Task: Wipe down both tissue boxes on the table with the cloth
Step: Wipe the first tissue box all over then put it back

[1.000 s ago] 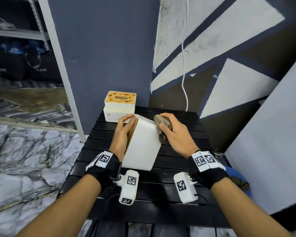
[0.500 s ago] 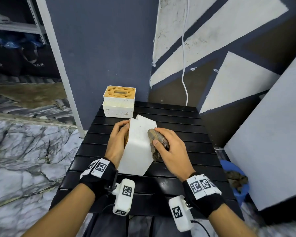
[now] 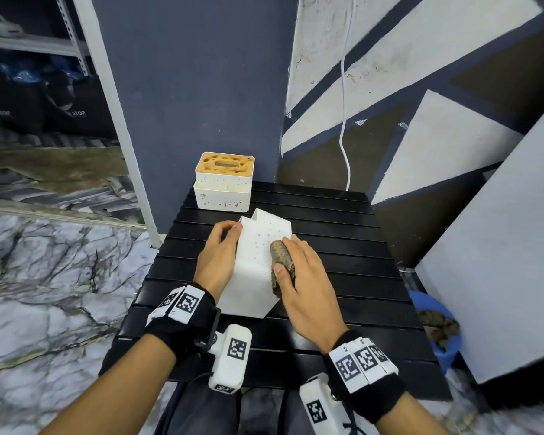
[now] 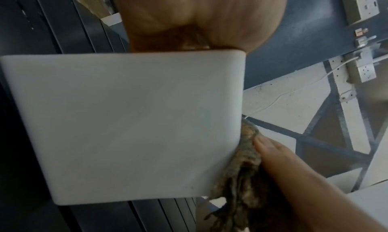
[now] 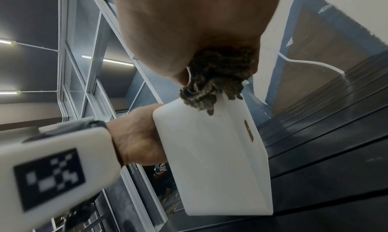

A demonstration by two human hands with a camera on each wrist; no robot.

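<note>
A white tissue box (image 3: 253, 268) stands tipped on the black slatted table (image 3: 343, 246), its speckled side facing up. My left hand (image 3: 217, 259) grips its left side, fingers curled over the far edge. My right hand (image 3: 299, 277) presses a bunched brown cloth (image 3: 281, 262) against the box's right side, thumb on top of the cloth. The left wrist view shows the box's plain face (image 4: 130, 127) with the cloth (image 4: 241, 169) at its edge. In the right wrist view the cloth (image 5: 214, 83) sits on the box (image 5: 210, 161). A second box with an orange top (image 3: 223, 180) stands at the table's far left.
A dark blue wall stands right behind the table, with a white cable (image 3: 344, 120) hanging down it. A large grey panel (image 3: 500, 246) leans at the right, and a blue bucket (image 3: 437, 328) sits on the floor beside the table. Marble-patterned floor lies to the left.
My right hand has slid the cloth from the box's far top corner toward me along its right side. The left hand kept its hold on the box.
</note>
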